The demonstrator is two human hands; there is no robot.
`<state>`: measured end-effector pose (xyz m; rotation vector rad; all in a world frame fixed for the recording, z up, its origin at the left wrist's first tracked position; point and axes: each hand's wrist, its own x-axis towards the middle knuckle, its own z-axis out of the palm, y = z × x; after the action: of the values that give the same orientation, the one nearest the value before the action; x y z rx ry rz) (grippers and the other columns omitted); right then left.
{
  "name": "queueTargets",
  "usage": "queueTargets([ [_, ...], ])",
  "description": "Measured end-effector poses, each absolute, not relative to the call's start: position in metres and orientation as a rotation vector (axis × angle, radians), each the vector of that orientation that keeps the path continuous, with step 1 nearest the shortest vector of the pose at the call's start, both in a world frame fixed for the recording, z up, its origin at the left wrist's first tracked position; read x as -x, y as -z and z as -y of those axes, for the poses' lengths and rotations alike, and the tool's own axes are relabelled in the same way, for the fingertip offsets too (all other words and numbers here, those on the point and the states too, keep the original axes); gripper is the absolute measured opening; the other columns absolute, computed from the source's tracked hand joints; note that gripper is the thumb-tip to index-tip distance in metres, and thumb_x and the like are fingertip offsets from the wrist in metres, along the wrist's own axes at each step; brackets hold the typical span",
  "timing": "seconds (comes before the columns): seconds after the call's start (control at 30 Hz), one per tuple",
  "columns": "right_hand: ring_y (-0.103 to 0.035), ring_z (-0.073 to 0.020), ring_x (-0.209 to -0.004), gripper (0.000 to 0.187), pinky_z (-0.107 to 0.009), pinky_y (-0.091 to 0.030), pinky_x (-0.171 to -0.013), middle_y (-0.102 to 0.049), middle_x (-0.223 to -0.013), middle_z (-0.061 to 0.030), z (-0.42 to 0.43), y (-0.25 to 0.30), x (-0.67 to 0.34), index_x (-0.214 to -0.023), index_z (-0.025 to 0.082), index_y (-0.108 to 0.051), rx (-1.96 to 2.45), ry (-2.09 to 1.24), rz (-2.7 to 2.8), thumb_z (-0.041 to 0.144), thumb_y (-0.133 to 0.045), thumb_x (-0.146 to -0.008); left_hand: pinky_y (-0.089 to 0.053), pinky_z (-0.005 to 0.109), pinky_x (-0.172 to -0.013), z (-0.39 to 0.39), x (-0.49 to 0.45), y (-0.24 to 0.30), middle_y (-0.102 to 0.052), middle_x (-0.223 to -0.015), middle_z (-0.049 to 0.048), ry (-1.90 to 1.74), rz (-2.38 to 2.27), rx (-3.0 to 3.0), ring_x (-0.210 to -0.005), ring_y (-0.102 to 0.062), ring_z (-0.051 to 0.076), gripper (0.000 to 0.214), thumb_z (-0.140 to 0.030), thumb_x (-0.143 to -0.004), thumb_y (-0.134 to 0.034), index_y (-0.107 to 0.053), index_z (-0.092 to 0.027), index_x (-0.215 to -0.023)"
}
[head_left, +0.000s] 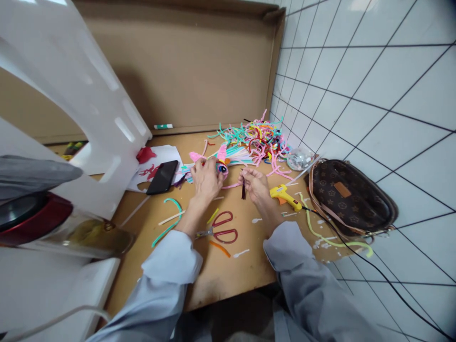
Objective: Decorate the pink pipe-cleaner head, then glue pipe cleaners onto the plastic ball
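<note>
My left hand is closed over a pink pipe-cleaner figure with ear-like flaps and a round dark eye. My fingers cover much of its body. In the pinched fingers of my right hand, a small dark tassel hangs down, a little to the right of the figure. Bundles of pastel pipe cleaners lie just behind the hands. On the table below them are red-handled scissors. A yellow glue gun rests right of my right hand.
A tangled heap of coloured pipe cleaners sits at the back, beside a clear plastic bag. A brown patterned handbag stands at right, crossed by the black cord. Left are a phone, white paper and a clear jar.
</note>
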<state>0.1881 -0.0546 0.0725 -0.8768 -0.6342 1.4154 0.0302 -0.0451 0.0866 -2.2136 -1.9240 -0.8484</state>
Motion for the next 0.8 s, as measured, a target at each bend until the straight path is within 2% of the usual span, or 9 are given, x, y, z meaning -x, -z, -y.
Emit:
queueTargets([
  [0.33, -0.046, -0.0049, -0.045, 0.014, -0.016, -0.039, -0.045, -0.054, -0.048, 0.0082, 0.045, -0.067, -0.173, -0.064, 0.018, -0.06, 0.953, -1.348, 0.676, 0.014, -0.073, -0.063, -0.038, 0.049, -0.095, 0.056, -0.012, -0.073, -0.064, -0.127, 0.0149, 0.999, 1.879, 2.247, -0.123, -0.046, 0.036, 0.046, -0.026, -0.079, -0.055, -0.059, -0.02, -0.125],
  [0.57, -0.04, -0.0037, -0.039, 0.011, -0.016, -0.032, -0.04, -0.05, -0.044, 0.0098, 0.023, -0.066, -0.155, -0.061, 0.018, -0.057, 1.054, -1.344, 0.695, 0.01, -0.064, -0.063, -0.037, 0.049, -0.1, 0.062, 0.003, -0.063, -0.065, -0.133, 0.01, 1.154, 1.813, 2.259, -0.124, -0.045, 0.035, 0.048, -0.027, -0.076, -0.056, -0.06, -0.022, -0.124],
  [0.8, -0.04, -0.003, -0.038, 0.016, -0.016, -0.031, -0.041, -0.047, -0.042, 0.0112, 0.013, -0.065, -0.149, -0.058, 0.019, -0.053, 1.089, -1.323, 0.74, 0.008, -0.062, -0.064, -0.037, 0.049, -0.101, 0.065, 0.011, -0.062, -0.064, -0.136, 0.0097, 1.155, 1.844, 2.273, -0.128, -0.045, 0.035, 0.049, -0.024, -0.075, -0.057, -0.06, -0.021, -0.124],
])
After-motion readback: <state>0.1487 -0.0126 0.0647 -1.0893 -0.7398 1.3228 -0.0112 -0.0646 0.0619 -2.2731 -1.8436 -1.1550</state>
